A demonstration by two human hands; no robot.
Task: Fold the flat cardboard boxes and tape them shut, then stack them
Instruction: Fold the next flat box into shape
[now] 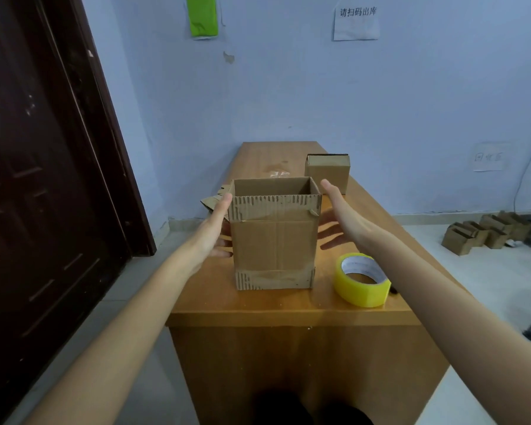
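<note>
Small storeroom or packing room: pale blue painted wall with taped handwritten paper notices [356, 23] upper right, dark brown panelled door [43, 167] left, orange-brown wooden table [288, 305] centre, small folded cardboard boxes on the floor [488, 233] far right.

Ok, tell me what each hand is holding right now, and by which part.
Nothing is gripped. The left hand lies open and flat against the left side of the open box; the right hand hovers open beside its right side, apparently not touching.
</note>
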